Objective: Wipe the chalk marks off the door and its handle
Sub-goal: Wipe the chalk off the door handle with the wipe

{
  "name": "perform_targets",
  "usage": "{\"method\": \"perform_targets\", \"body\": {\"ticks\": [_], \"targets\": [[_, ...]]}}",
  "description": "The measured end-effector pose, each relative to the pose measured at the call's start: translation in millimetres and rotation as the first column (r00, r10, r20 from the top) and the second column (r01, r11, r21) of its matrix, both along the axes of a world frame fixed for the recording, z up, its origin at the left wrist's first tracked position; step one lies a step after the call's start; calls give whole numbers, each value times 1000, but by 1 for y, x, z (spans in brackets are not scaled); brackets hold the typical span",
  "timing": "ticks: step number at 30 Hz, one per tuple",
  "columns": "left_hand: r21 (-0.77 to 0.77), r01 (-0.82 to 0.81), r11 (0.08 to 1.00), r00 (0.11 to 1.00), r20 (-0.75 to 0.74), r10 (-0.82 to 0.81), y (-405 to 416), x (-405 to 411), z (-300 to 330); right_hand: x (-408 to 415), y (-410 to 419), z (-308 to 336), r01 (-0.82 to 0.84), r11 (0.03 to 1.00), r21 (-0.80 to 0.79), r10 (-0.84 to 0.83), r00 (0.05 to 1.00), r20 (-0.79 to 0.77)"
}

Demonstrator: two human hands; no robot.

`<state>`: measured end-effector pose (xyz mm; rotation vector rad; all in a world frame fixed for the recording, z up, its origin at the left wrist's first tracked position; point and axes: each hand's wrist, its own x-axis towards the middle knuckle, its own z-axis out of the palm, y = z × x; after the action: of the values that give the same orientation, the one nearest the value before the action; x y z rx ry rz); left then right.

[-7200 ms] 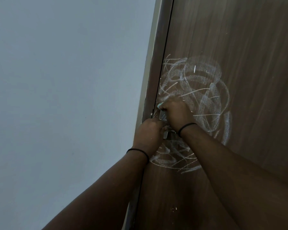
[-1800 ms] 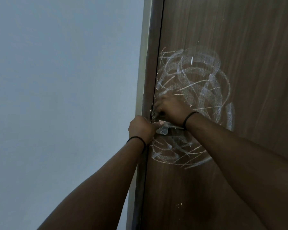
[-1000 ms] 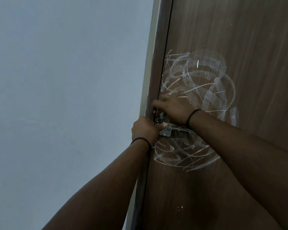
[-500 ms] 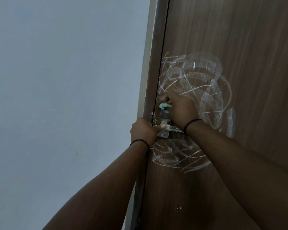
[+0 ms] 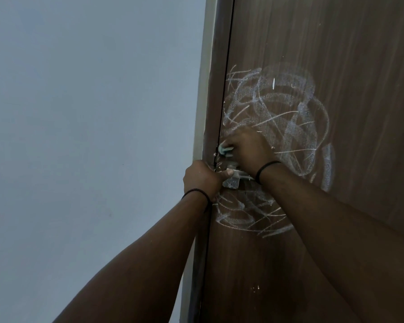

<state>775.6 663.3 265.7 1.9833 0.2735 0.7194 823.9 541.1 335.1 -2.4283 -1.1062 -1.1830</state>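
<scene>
A dark brown wooden door [image 5: 336,54] carries white chalk scribbles [image 5: 287,108] above and below its metal handle [image 5: 233,179]. My right hand [image 5: 250,150] grips a small pale green cloth [image 5: 224,150] and holds it against the door's edge just above the handle plate. My left hand [image 5: 202,178] is curled at the door's edge beside the handle, its thumb lying on the metal plate. Both hands hide most of the handle.
A brown door frame [image 5: 216,89] runs along the left of the door, with a plain grey wall [image 5: 91,136] beyond it. A few white specks [image 5: 255,289] sit low on the door.
My right hand with the cloth has shifted slightly left towards the door's edge above the handle. My left hand has stayed at the handle.
</scene>
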Motion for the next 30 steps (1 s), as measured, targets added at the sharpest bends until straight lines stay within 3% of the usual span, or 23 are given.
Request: {"method": "perform_targets", "body": {"ticks": [2,3,6,7,10,11,14,15,18,19,23,27,30], "targets": [[4,8,1000,1000,2,-8,1,1,-1,2,-12,-9,-30,955,295,40,999,-28],[1,11,1000,1000,7,-11,0,1,-1,3,-16,-12,-7,942,336,25,998,-49],[-5,19,1000,1000,15,-19,0,2,-1,1,-18,-18,47,999,19,-45,994,-96],[-4,18,1000,1000,15,-18,0,2,-1,0,-18,-17,49,999,9,-47,993,-104],[-6,10,1000,1000,25,-10,-1,1,-3,-1,-13,-6,30,964,263,-16,998,-53],[-2,8,1000,1000,27,-8,-1,1,-3,-1,-11,-5,23,968,252,-14,999,-36],[-1,10,1000,999,31,-10,-2,1,-2,-1,-9,-4,41,990,-134,-48,998,-45],[1,8,1000,999,34,-8,-1,1,-1,-1,-11,-2,33,989,-143,-43,997,-69],[3,18,1000,999,31,-18,-1,-1,0,3,-18,1,-4,986,165,11,999,-36],[4,20,1000,999,31,-20,-1,-1,0,3,-19,1,-13,979,203,14,1000,-6],[5,20,1000,1000,20,-20,-1,-1,0,1,-22,-4,55,996,-71,-62,993,-104],[2,12,1000,1000,25,-12,-1,-2,-2,-1,-31,-8,9,961,277,13,997,-77],[7,9,1000,1000,18,-9,-2,-2,-1,-2,-29,-4,147,942,301,-75,968,-238]]}}
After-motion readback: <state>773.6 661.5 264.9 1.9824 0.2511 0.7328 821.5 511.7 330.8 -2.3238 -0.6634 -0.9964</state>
